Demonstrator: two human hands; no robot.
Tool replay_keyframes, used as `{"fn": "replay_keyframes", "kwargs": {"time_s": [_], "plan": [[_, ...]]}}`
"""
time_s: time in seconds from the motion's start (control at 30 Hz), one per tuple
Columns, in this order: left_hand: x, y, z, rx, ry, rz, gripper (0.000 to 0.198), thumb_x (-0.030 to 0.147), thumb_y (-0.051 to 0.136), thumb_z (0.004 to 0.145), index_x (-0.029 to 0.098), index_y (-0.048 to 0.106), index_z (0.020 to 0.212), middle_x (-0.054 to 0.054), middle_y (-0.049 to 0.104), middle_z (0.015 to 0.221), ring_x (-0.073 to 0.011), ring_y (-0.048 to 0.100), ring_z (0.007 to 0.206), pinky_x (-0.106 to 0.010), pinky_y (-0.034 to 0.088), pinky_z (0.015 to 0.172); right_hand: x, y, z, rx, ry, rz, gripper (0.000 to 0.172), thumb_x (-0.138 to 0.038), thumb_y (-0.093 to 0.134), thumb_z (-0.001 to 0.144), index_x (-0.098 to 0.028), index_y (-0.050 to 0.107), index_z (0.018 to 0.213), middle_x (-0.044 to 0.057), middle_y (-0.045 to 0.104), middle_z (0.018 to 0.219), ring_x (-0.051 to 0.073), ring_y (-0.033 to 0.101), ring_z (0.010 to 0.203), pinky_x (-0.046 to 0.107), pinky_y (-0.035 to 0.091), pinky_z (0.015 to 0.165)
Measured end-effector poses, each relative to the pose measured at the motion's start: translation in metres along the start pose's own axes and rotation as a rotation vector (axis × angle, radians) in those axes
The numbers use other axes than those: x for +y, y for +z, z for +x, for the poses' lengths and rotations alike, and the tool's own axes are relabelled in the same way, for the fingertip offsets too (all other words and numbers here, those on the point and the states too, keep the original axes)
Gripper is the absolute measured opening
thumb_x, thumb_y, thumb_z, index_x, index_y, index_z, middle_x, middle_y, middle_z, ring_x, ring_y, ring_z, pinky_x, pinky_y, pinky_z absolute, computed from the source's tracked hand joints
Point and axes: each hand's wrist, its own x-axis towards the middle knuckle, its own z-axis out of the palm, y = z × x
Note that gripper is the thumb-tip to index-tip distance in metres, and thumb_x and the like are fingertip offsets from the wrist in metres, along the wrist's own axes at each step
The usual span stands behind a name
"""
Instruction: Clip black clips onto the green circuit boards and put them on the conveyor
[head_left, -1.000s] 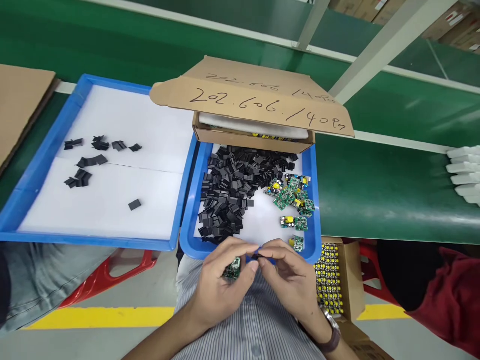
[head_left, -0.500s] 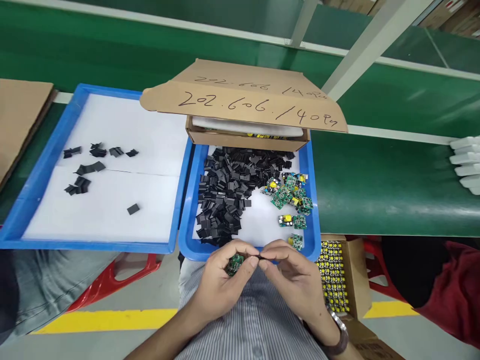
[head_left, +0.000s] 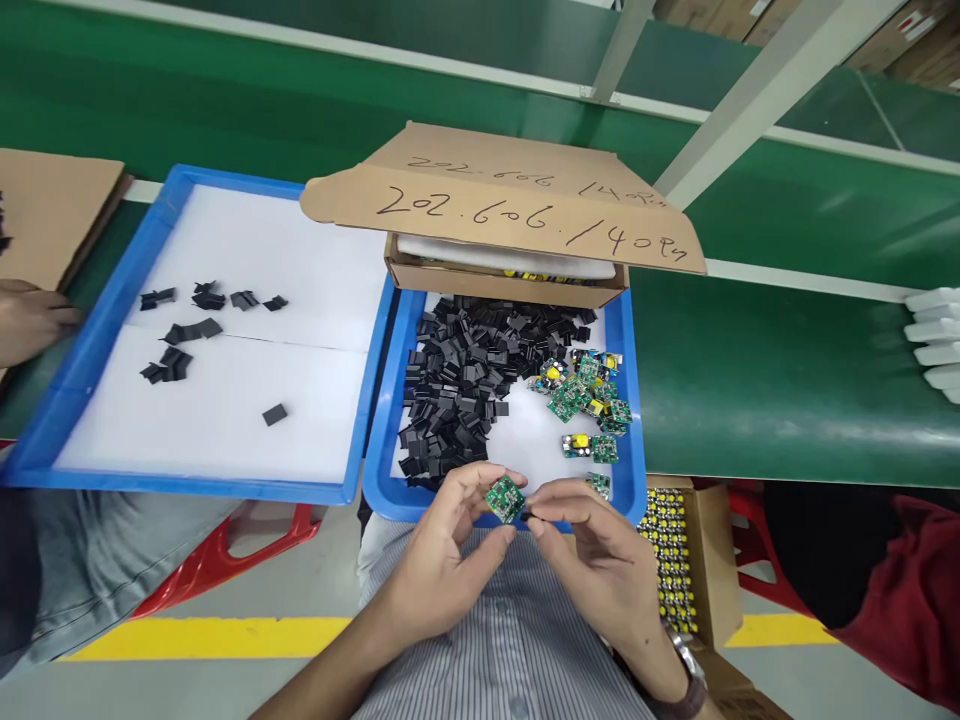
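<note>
My left hand (head_left: 454, 545) holds a small green circuit board (head_left: 505, 499) by its edges, its component side facing up. Pinched in my right hand (head_left: 596, 550) is a small black plastic piece (head_left: 526, 516), mostly hidden by the fingers, close against the board's right corner. Both hands are over the front edge of a blue tray (head_left: 380, 485). In that tray, a heap of folded black plastic pieces (head_left: 457, 385) covers the left and back. Several circuit boards with yellow parts (head_left: 577, 390) lie along its right side.
A second blue tray (head_left: 202, 490) on the left carries a few black pieces (head_left: 180, 330). Behind my tray stands an open cardboard box (head_left: 502, 282). Another box of boards (head_left: 675, 560) is low on the right. A co-worker's hand (head_left: 34, 322) shows at the far left.
My left hand has turned the circuit board up into view between the fingertips. My right hand has drawn slightly right with the black piece. A co-worker's hand has appeared at the left.
</note>
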Motion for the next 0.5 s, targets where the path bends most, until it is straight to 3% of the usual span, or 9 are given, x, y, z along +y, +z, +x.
{"fn": "replay_keyframes", "kwargs": {"time_s": [0.23, 0.5], "plan": [[-0.003, -0.007, 0.002, -0.022, 0.097, 0.002, 0.037, 0.011, 0.065, 0.095, 0.029, 0.061, 0.127, -0.007, 0.061, 0.131, -0.0212, 0.062, 0.124, -0.032, 0.056, 0.101, 0.002, 0.006, 0.001, 0.043, -0.001, 0.022, 0.029, -0.003, 0.068, 0.090, -0.029, 0.075, 0.102, 0.001, 0.073, 0.093, 0.016, 0.068, 0.090, 0.028, 0.055, 0.079], [-0.004, -0.010, 0.000, 0.021, 0.153, 0.107, 0.039, 0.009, 0.061, 0.097, 0.033, 0.064, 0.128, -0.005, 0.063, 0.131, -0.0199, 0.062, 0.126, -0.032, 0.055, 0.106, 0.001, 0.013, 0.004, 0.032, 0.088, 0.078, 0.019, -0.010, 0.070, 0.091, -0.028, 0.074, 0.097, 0.002, 0.071, 0.092, 0.016, 0.067, 0.087, 0.028, 0.055, 0.077]]}}
